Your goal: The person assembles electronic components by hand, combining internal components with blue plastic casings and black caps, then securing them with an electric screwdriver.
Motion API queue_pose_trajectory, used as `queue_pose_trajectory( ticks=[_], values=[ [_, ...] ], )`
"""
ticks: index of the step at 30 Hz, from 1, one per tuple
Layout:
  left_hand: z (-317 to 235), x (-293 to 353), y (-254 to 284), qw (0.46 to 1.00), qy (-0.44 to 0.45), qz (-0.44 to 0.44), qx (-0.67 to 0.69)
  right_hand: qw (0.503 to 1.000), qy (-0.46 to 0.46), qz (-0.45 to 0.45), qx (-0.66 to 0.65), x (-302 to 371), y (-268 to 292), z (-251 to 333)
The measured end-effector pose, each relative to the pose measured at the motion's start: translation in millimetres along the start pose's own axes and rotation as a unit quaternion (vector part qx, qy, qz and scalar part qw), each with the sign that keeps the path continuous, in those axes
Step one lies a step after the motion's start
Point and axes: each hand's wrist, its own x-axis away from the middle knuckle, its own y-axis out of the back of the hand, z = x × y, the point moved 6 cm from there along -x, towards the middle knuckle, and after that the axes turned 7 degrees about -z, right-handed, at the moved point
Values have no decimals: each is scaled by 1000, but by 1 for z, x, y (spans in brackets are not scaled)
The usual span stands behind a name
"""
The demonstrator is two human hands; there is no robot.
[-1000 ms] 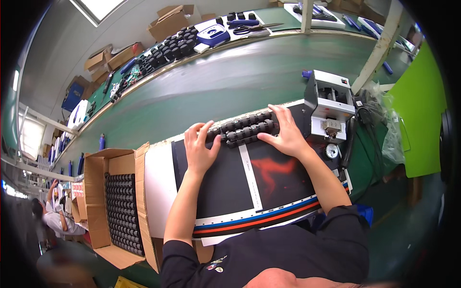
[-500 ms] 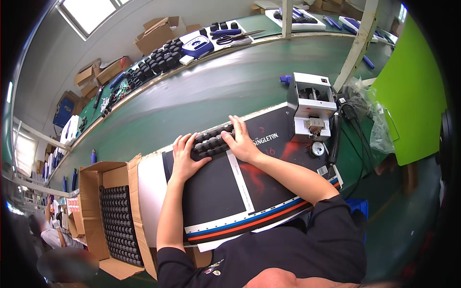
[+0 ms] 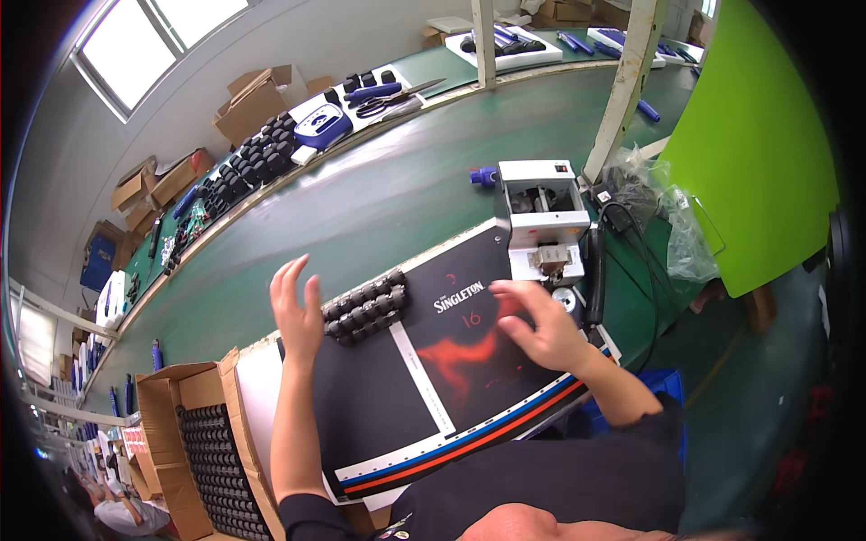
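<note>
Rows of small black ribbed parts lie together on the black printed mat. My left hand is raised at their left end, fingers up and apart, with nothing in it. Off to their right, my right hand hovers over the mat's right side, thumb apart from the fingers and holding nothing. Just beyond that hand stands a small white-and-grey machine with an open top and a metal fitting at its front. A round white-faced gauge is partly hidden behind the hand.
An open cardboard box at left holds many more black parts. Across the green bench, a raised shelf carries black pieces, a blue-and-white device and scissors. Cables and clear plastic lie by a green panel.
Both hands have let go of the black parts and moved apart, left hand leftward, right hand rightward. The parts remain on the mat. The whole view has shifted.
</note>
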Motion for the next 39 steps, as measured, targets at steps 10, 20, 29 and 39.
queue_pose_trajectory(
  ticks=[10, 20, 29, 39],
  values=[
    [-86, -57, -296, 973, -124, 193, -21, 941, -126, -310, -46, 98, 101, -49],
    [-78, -92, -286, 985, -39, 165, 17, 891, -197, -200, 357, 45, 124, -102],
    [-150, -43, -73, 972, -7, 85, 218, 923, -269, -245, -127, 47, 135, -167],
    [-192, 110, -150, 921, -206, 325, 69, 822, 94, -413, -381, -14, 166, 23]
  ],
)
